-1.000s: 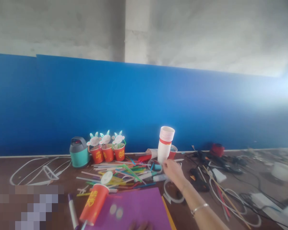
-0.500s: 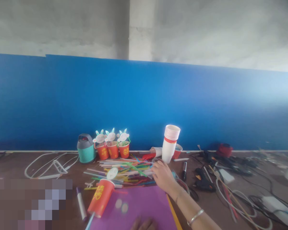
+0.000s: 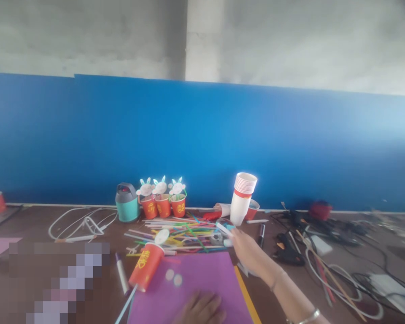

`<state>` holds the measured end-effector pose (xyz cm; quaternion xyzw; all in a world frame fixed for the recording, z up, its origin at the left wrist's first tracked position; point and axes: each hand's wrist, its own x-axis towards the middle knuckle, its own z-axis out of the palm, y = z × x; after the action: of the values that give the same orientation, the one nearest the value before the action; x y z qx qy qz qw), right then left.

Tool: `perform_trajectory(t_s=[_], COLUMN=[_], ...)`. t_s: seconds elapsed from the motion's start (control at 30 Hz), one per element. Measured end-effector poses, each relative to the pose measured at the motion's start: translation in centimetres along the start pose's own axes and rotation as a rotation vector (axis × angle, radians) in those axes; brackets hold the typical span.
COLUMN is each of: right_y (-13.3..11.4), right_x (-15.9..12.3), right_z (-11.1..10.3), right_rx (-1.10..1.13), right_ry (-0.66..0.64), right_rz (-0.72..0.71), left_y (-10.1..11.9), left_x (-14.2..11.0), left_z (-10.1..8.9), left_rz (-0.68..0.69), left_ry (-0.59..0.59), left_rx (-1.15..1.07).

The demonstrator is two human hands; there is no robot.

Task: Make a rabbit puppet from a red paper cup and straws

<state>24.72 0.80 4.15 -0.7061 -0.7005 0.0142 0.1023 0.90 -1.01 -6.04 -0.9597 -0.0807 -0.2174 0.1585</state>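
Note:
My left hand [image 3: 202, 308] lies with fingers spread on a purple sheet [image 3: 185, 274] at the bottom middle. My right hand [image 3: 245, 248] reaches in from the right, its fingers closed around a slim white stick-like object [image 3: 224, 230]; its exact kind is not clear. Just beyond the fingertips lies a pile of coloured straws [image 3: 178, 231]. A tall stack of white paper cups [image 3: 242, 202] stands behind this hand. On the sheet's left edge, a red paper cup [image 3: 146, 267] is tilted over, with a pale disc [image 3: 161, 236] at its rim and a light blue straw [image 3: 125, 306] below.
Three red cups [image 3: 163, 206] with rabbit-like paper heads stand at the back beside a teal-and-grey container [image 3: 127, 204]. A marker [image 3: 122, 273] lies left of the tilted cup. A black glue gun [image 3: 288, 249] and tangled cables [image 3: 344, 265] spread over the right side.
My right hand has drawn back from the straw pile, and a white stick-like object now shows in its fingers. My left hand has moved farther up onto the purple sheet. The view has shifted slightly.

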Motion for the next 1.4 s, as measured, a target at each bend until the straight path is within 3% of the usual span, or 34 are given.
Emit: perform_trajectory(t_s=[0.17,0.3,0.43,0.63,0.73,0.9,1.13,1.27,1.4], right_y=[-1.2,-2.1,-2.5,-2.4,-2.1,-1.2,-0.9,-0.5,0.2], right_x=[-1.1,-1.3,-0.1,2.8,3.8,4.1,2.2,0.3,-1.7], right_z=[1.7,4.0,5.2,5.4,5.2,4.6,2.9,1.8,2.0], right_rx=[0.337,0.448,0.531,0.65,0.716,0.849,1.03,1.019,0.907], right_ry=[0.03,0.076,0.145,0.312,0.399,0.493,0.456,0.391,0.266], right_rz=[-0.063,-0.086,-0.127,-0.211,-0.165,0.029,0.14,0.112,0.073], left_y=[-0.2,-0.3,-0.4,-0.3,-0.3,-0.4,0.2,1.2,1.8], left_x=[0.4,0.0,-0.1,0.5,0.4,0.1,0.6,0.5,0.6], left_z=[-1.6,-2.1,-2.4,-3.3,-3.7,-4.2,-4.1,-3.9,-4.9], left_rz=[-0.017,-0.021,-0.037,-0.062,-0.076,-0.136,-0.106,-0.1,-0.102], left_ry=[-0.107,-0.228,-0.296,-0.313,-0.327,-0.329,-0.278,-0.219,-0.185], left_rx=[-0.085,-0.208,-0.275,-0.275,-0.313,-0.355,-0.293,-0.225,-0.139])
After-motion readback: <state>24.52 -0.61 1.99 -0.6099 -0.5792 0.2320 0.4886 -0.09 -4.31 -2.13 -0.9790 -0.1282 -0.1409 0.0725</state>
